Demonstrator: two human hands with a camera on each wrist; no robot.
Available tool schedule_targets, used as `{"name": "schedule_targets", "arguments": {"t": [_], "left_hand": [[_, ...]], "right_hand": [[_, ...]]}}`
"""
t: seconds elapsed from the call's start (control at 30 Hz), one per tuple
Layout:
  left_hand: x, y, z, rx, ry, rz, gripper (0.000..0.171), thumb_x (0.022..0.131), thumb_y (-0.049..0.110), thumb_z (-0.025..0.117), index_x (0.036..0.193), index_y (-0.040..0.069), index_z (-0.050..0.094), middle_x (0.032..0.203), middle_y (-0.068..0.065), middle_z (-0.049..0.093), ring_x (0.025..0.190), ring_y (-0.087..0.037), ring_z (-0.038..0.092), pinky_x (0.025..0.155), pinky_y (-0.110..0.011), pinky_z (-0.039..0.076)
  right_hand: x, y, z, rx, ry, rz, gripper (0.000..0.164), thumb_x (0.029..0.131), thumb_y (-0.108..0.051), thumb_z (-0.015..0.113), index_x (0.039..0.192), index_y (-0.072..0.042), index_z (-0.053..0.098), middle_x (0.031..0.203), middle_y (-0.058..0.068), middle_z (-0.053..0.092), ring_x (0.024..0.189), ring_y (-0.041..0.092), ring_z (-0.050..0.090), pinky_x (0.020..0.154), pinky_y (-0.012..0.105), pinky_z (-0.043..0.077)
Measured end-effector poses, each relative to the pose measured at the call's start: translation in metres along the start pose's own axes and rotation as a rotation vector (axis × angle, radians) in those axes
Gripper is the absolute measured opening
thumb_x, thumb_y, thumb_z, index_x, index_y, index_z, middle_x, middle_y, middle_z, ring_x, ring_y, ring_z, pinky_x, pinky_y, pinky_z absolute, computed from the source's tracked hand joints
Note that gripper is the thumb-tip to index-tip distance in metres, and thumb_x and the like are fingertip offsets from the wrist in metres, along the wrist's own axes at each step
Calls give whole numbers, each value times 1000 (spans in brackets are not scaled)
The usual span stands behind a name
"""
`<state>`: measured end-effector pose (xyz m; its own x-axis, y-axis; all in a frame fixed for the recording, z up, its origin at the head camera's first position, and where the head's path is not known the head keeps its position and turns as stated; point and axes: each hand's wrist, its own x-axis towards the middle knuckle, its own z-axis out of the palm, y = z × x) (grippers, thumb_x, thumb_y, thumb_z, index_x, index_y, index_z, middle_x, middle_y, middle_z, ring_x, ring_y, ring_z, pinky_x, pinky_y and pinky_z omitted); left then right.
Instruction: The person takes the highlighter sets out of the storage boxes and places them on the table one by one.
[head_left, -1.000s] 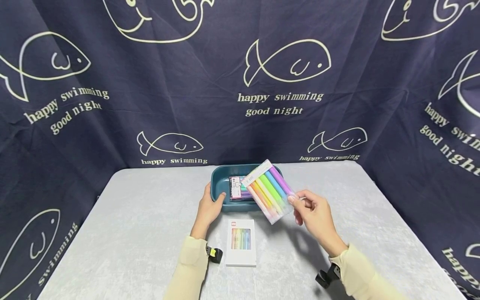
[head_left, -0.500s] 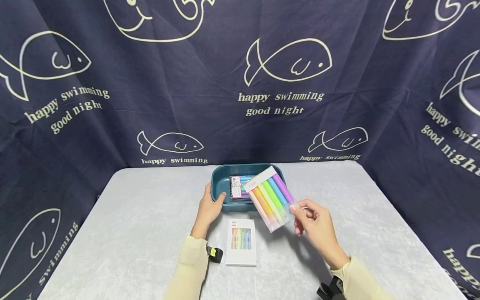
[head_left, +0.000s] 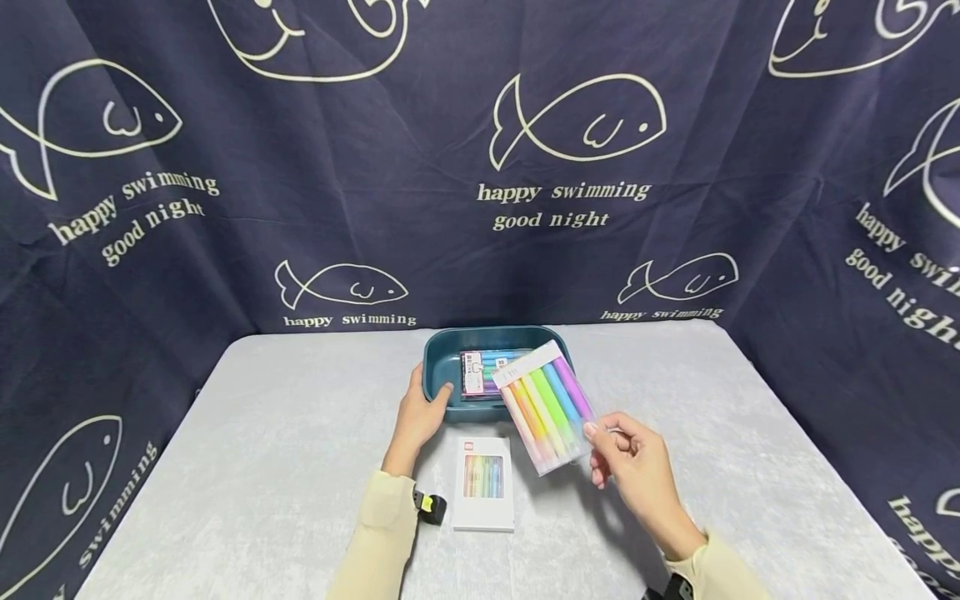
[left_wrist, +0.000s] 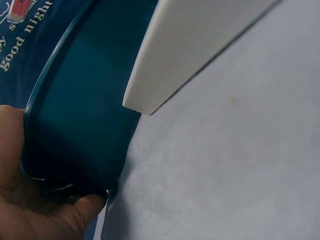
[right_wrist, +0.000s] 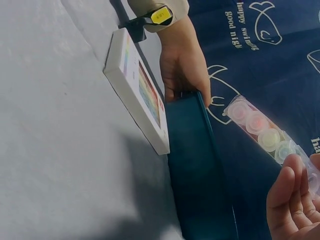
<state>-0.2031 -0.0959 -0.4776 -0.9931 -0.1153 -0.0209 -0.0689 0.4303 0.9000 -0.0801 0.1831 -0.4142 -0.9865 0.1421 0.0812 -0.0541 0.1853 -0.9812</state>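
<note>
My left hand [head_left: 420,417] grips the left end of a dark teal plastic bin [head_left: 472,413], with the thumb over the rim. In the left wrist view, the same hand [left_wrist: 40,215] holds the corner of the bin [left_wrist: 85,100]. My right hand [head_left: 633,454] pinches the lower right corner of a clear pack of coloured markers [head_left: 543,408], tilted over the bin's front right part. The right wrist view shows the round ends of this marker pack [right_wrist: 257,122] near the fingers [right_wrist: 282,190]. Inside the bin lies another pack of pens [head_left: 480,375], partly covered by the held one.
A white box [head_left: 483,517] with a window showing coloured pens lies on the grey table [head_left: 300,467], just in front of the bin. Behind the table hangs a dark blue curtain [head_left: 420,200] with fish drawings. Each wrist carries a small black camera [head_left: 431,508].
The right hand has drawn the marker pack toward the person and slightly right, uncovering more of the pack in the bin. The left hand and the white box stay in place.
</note>
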Motion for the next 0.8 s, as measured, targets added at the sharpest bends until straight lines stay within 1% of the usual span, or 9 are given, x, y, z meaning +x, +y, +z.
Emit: {"name": "schedule_targets", "arguments": {"t": [0.17, 0.3, 0.43, 0.53, 0.8], "left_hand": [[-2, 1, 1, -11, 12, 15, 68, 96, 28, 59, 156, 9, 32, 155, -25, 44, 143, -47, 43, 118, -61, 35], [-4, 3, 0, -6, 25, 34, 67, 96, 28, 59, 155, 7, 33, 153, -27, 46, 140, -49, 45, 115, -63, 37], [-1, 2, 0, -11, 11, 21, 68, 96, 29, 59, 156, 8, 32, 155, -26, 44, 142, -48, 43, 117, -63, 35], [1, 0, 1, 4, 2, 9, 69, 97, 30, 59, 157, 9, 30, 156, -24, 43, 144, -47, 42, 118, -61, 34], [0, 1, 1, 13, 2, 3, 70, 97, 30, 60, 157, 10, 30, 157, -23, 43, 144, -45, 43, 118, -61, 35]], "right_hand": [[-6, 4, -1, 0, 5, 19, 26, 99, -19, 65, 93, 6, 60, 56, 0, 60, 42, 14, 59, 44, 33, 53], [-11, 7, -1, 12, 22, 29, 25, 98, -18, 65, 93, 6, 60, 56, 0, 60, 41, 13, 59, 43, 33, 53], [-15, 10, 0, 34, 35, 40, 24, 98, -17, 66, 94, 7, 60, 56, 6, 62, 41, 13, 59, 43, 33, 53], [-18, 12, 0, 48, 37, 49, 24, 98, -16, 65, 95, 7, 60, 56, 8, 63, 41, 13, 59, 43, 33, 53], [-25, 17, -1, 66, 59, 64, 25, 99, -16, 64, 95, 8, 59, 56, 8, 64, 41, 12, 59, 42, 31, 53]]}}
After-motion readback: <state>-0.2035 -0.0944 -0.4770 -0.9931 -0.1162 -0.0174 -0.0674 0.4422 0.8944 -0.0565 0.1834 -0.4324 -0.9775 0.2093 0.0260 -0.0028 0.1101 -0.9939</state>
